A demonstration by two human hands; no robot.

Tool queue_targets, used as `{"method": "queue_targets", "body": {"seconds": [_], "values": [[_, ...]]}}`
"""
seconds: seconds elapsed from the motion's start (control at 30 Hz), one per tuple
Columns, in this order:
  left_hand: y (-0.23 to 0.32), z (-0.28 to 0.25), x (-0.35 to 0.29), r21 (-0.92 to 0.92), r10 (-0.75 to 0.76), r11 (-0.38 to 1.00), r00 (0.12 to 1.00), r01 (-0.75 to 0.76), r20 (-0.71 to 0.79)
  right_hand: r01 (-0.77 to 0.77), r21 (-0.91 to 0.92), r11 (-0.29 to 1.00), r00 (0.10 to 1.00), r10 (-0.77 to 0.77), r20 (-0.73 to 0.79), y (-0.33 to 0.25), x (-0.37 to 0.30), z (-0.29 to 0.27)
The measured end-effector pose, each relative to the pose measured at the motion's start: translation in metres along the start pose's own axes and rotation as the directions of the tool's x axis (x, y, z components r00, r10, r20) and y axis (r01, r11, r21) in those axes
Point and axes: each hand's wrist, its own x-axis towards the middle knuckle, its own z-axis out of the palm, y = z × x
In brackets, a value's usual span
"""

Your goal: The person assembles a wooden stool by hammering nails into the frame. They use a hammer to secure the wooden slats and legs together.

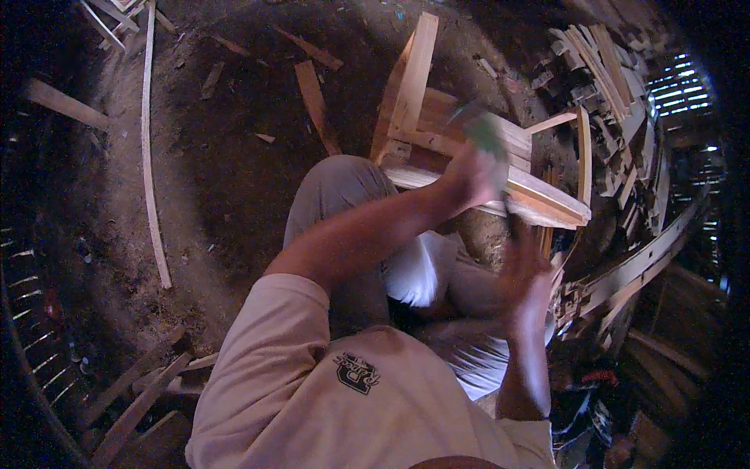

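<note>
A wooden chair-like frame [547, 190] of pale boards lies tilted in front of my knees, with a leg post [416, 74] rising at its far left. My left hand [475, 173] is over the frame's seat boards, closed around a green thing [486, 133] that is smeared by motion, so its kind does not show. Just below the frame's near rail is my right hand [523, 262], blurred and in shadow. A thin dark thing [510, 215] extends from its fingers up toward my left hand. Whether the two held things are joined, I cannot tell.
Stacked scrap wood [601, 70] stands at the far right beside a slatted wall [678, 90]. A long thin strip [148, 148] lies on the dirt floor at left. Loose offcuts [314, 98] are scattered beyond my knee. A long board [637, 266] crosses the right side.
</note>
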Motion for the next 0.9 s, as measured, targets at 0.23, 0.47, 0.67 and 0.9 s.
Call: {"method": "queue_targets", "body": {"seconds": [0.23, 0.47, 0.67, 0.9], "values": [[0.003, -0.017, 0.009, -0.148, -0.041, 0.986, 0.972, 0.076, 0.23, -0.054, 0.048, 0.997, 0.976, 0.063, -0.207, -0.01, 0.011, -0.017], [0.006, -0.006, 0.005, -0.16, -0.131, 0.974, 0.978, 0.158, 0.165, -0.196, 0.033, 0.98, 0.955, 0.183, 0.231, -0.013, 0.003, -0.005], [0.003, -0.016, 0.009, -0.146, -0.085, 0.982, 0.973, 0.118, 0.214, -0.098, 0.042, 0.994, 0.973, 0.105, -0.204, 0.024, -0.019, -0.003], [0.0, -0.05, 0.016, -0.341, -0.155, 0.911, 0.959, 0.231, 0.238, -0.417, 0.372, 0.829, 0.88, 0.471, -0.064, 0.116, -0.114, 0.021]]}}
